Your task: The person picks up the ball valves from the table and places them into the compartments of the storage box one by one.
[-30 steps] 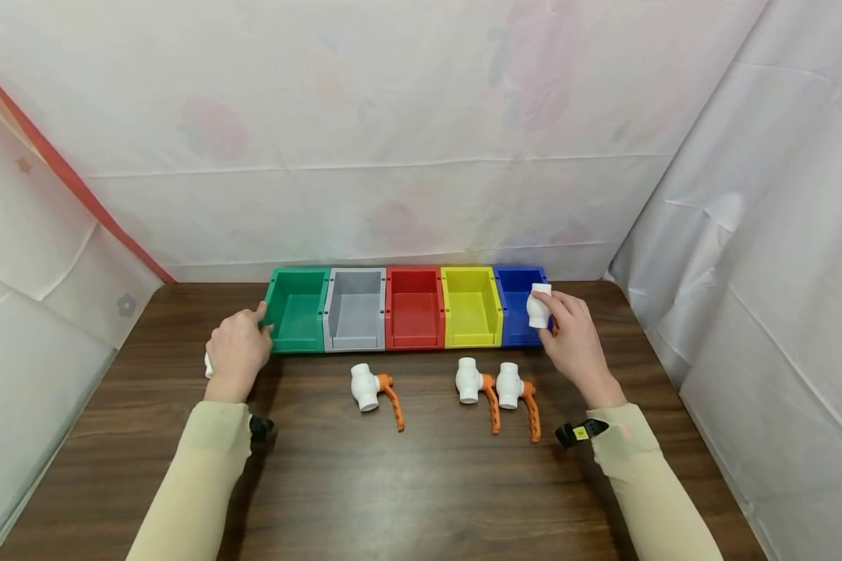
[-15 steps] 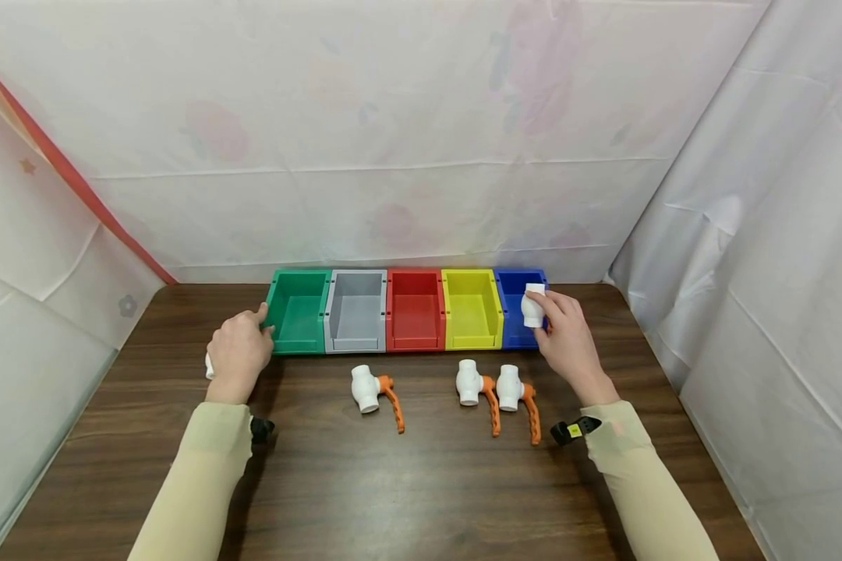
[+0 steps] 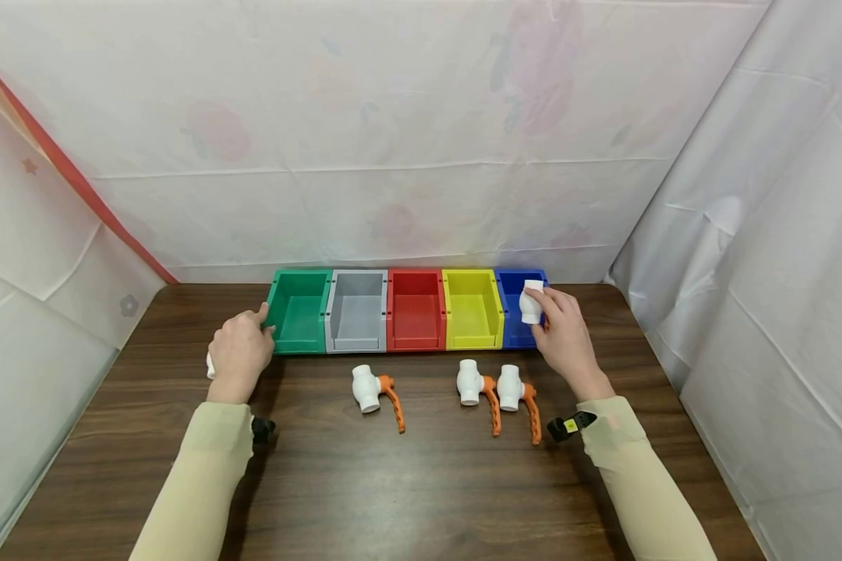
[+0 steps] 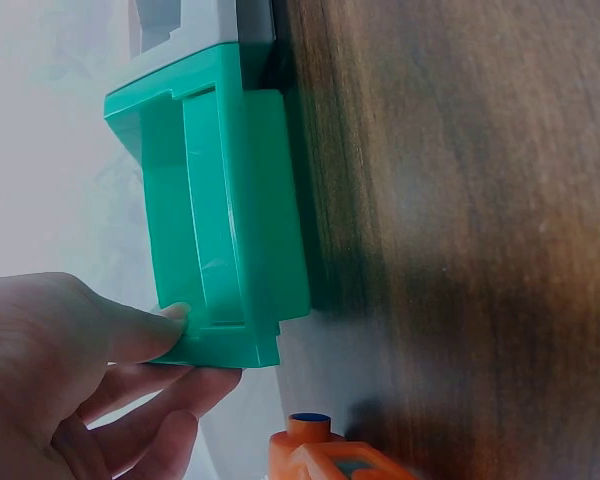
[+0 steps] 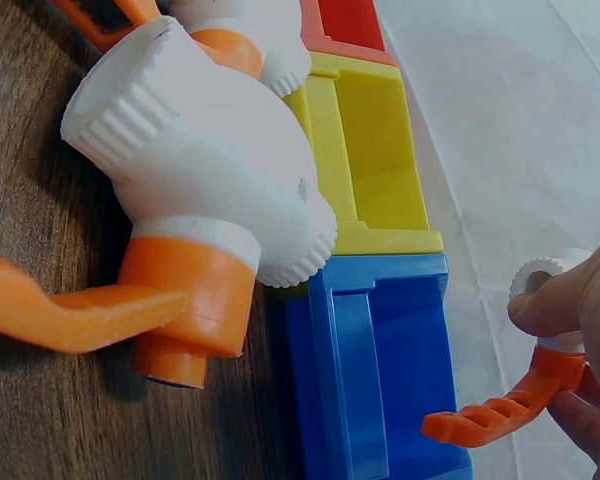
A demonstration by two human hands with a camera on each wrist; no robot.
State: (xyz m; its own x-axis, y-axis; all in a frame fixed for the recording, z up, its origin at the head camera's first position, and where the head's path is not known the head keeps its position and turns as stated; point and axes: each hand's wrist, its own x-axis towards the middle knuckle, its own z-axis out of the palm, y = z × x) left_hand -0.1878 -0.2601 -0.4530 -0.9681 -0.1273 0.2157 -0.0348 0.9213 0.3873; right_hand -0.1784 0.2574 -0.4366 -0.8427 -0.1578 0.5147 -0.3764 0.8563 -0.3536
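In the head view my right hand (image 3: 567,336) holds a white ball valve (image 3: 531,302) over the blue bin (image 3: 512,282). The right wrist view shows the thumb pressed on the valve's white body (image 5: 547,268), with its orange lever (image 5: 495,415) hanging out below the fingers. My left hand (image 3: 241,349) pinches the side wall of the green bin (image 4: 265,210), thumb inside and fingers outside. Beside that hand lies another valve, mostly hidden; its white end (image 3: 210,366) shows in the head view and its orange handle (image 4: 310,445) in the left wrist view.
Grey (image 3: 356,343), red (image 3: 416,343) and yellow (image 3: 473,340) bins stand in a row between the green and blue ones. Before them on the wooden table (image 3: 393,499) lie three ball valves, one left (image 3: 366,389), two close together at right (image 3: 469,383). White cloth (image 3: 393,117) hangs behind.
My right hand has shifted slightly left with the ball valve, farther over the blue bin. The left hand stays at the green bin, and the valves on the table have not moved.
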